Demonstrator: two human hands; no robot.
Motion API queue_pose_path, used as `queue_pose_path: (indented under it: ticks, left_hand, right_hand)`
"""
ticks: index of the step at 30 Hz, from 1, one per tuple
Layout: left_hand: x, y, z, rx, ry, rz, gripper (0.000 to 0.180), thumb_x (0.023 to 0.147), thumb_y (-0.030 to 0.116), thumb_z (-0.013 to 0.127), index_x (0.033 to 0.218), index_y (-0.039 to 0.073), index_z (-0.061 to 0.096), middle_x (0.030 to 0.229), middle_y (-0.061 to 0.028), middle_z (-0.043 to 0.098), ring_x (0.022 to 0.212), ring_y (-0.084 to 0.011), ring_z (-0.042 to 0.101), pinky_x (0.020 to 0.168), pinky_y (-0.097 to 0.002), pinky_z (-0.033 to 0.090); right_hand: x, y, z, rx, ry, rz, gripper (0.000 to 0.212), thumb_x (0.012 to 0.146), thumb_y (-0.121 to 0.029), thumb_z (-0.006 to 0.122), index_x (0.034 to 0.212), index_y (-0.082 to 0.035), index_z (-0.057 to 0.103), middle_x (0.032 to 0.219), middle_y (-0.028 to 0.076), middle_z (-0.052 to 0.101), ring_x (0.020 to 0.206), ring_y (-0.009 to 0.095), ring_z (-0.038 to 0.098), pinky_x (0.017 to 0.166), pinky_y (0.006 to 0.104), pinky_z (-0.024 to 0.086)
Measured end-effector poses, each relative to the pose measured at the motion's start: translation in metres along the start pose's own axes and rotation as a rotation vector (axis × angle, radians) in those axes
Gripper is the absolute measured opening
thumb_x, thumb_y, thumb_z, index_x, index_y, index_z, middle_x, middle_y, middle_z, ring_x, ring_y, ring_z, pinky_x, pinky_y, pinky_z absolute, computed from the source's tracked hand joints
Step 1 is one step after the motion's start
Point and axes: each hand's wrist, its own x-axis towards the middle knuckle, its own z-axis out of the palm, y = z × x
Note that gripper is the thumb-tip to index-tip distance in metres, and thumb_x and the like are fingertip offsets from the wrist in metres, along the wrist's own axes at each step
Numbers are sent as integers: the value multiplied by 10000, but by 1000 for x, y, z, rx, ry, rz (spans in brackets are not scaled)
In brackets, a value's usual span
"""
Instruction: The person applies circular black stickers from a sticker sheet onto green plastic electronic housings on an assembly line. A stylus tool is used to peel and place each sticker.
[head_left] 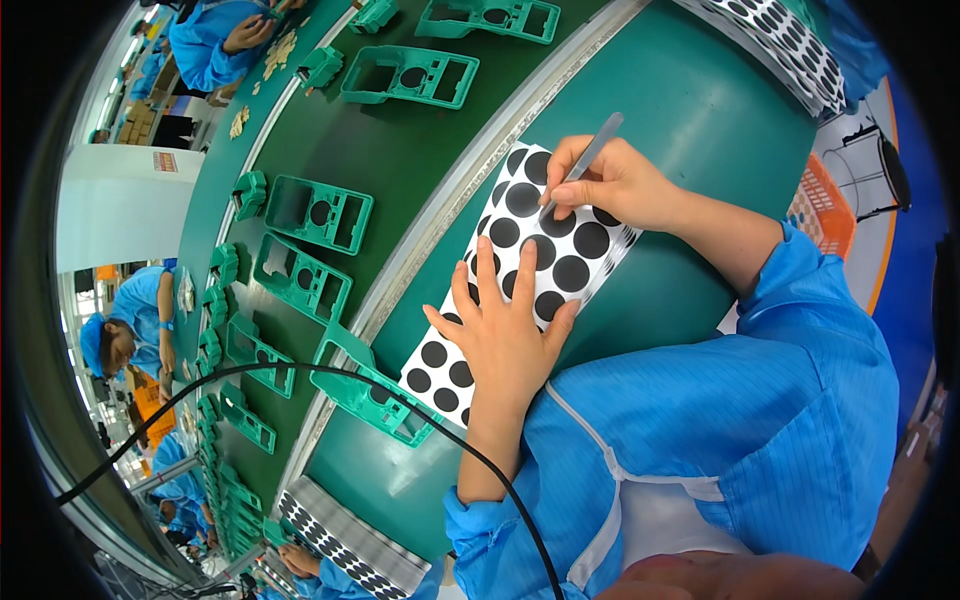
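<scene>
1. Head view, near the person: the left hand [505, 330] is lying flat with fingers spread, pressing down a white sheet of black round stickers [520, 270] on the green worktop [690, 110]. It is gripping nothing, only holding the sheet steady.
2. Same view, the right hand [615, 185] is pinched closed around slim metal tweezers [585, 160], whose tip is touching a black dot near the sheet's upper end. Whether a dot is already lifting is hard to tell at this angle.
3. Progress, as a judgement: most dots are sitting on the sheet in full rows, so peeling seems to be barely under way and nearly everything is remaining.
4. Same view, further out: a green plastic housing [365, 390] is lying just beside the sheet's lower end, under a black cable [300, 370]. More green housings [320, 212] are riding the conveyor belt [400, 180] beyond, and another sticker sheet [350, 545] is lying near the lower edge.
</scene>
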Motion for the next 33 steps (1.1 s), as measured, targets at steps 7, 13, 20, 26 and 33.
queue_pose_path:
  ticks: [7,13,20,26,33]
  left_hand:
    - [-5,2,0,20,-3,40,583,733,487,666,1270,304,531,1445,-94,317,1245,-431,309,872,-756,173]
    - [-5,2,0,19,13,32,585,734,481,667,1275,309,527,1445,-71,330,1235,-428,319,865,-765,163]
    - [-5,1,-3,-4,12,11,576,740,477,664,1268,287,535,1448,-65,327,1236,-422,314,867,-762,161]
    - [-4,3,-2,-7,9,10,579,733,445,677,1259,250,533,1436,-82,331,1250,-440,296,889,-764,160]
    - [-10,-4,-2,-211,60,-71,883,679,420,747,1355,21,345,1352,-105,408,1278,-414,297,959,-734,67]
  right_hand:
    - [-6,0,7,-174,-47,38,80,867,-53,605,905,-9,550,876,89,613,785,113,601,684,239,493]
    - [-5,4,8,-97,-28,-7,90,852,-77,613,850,-10,553,796,48,611,677,107,603,615,242,477]
    - [-5,-2,12,-258,-56,-56,49,848,-38,596,849,-7,558,796,58,611,662,112,602,604,229,475]
    - [-6,0,8,-92,-107,-24,41,868,-20,570,873,-11,530,863,120,644,687,117,612,629,237,494]
    - [-6,0,3,340,-296,-119,104,864,-76,587,885,-34,494,853,180,654,633,136,607,589,250,492]
